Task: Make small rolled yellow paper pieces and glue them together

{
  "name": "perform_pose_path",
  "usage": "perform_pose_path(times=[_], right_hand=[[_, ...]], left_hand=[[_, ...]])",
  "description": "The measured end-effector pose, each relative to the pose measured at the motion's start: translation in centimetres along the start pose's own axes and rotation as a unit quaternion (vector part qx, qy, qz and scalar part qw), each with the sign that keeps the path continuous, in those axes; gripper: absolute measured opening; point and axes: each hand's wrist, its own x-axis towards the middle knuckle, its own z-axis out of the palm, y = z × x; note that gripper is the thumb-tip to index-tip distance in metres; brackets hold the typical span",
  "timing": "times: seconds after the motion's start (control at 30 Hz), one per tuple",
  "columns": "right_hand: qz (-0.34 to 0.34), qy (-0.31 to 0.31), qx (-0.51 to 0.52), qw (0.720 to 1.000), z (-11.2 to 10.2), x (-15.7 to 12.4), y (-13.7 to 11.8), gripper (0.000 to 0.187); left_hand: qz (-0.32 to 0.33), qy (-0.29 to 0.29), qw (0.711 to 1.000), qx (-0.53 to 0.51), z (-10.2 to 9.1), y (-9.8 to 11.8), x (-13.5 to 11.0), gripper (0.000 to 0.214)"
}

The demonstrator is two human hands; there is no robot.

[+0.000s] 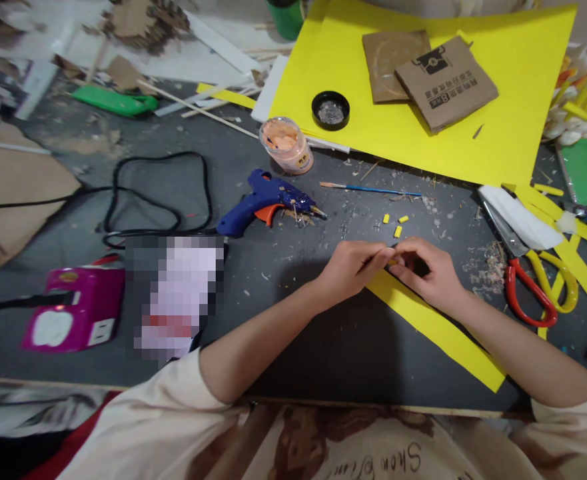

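My left hand (356, 267) and my right hand (426, 267) meet at the middle of the dark table, thumbs and fingers pinched on the near end of a yellow paper strip (438, 323). The strip runs from between the fingertips down toward the table's front edge, passing under my right wrist. How its end is bent or rolled is mostly hidden by the fingers. Just beyond the hands lie several small yellow rolls (398, 231). A thin blue paintbrush (373, 190) rests farther back.
A blue glue gun (268, 200) and an open jar of peach paint (288, 147) stand left of the brush. Scissors (518, 267) with red and yellow handles lie right. Yellow sheet (518, 87) with cardboard pieces (448, 83) covers the back. A pixelated phone (178, 293) and magenta box (73, 310) sit left.
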Motion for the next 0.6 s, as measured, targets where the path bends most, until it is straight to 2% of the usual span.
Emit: perform_pose_path(times=[0.17,0.37,0.47,0.53,0.6], right_hand=[[-0.013,-0.002,-0.004,1.000,0.01,-0.01,-0.01,0.005],[-0.023,0.043,-0.028,0.998,0.06,0.10,-0.54,0.005],[-0.006,0.064,-0.016,0.998,0.03,0.12,-0.58,0.005],[0.013,0.066,-0.005,0.998,0.04,0.08,-0.47,0.005],[0.036,0.068,0.016,0.997,0.08,0.02,-0.31,0.007]], left_hand=[[0.012,-0.008,1.000,-0.009,0.20,0.04,0.05,0.046],[-0.017,0.015,0.998,-0.058,0.03,0.27,-0.19,0.056],[-0.012,0.037,0.996,-0.076,-0.04,0.38,-0.28,0.038],[0.014,0.055,0.997,-0.047,0.08,0.39,-0.30,0.021],[0.039,0.078,0.996,-0.013,0.28,0.32,-0.33,0.014]])
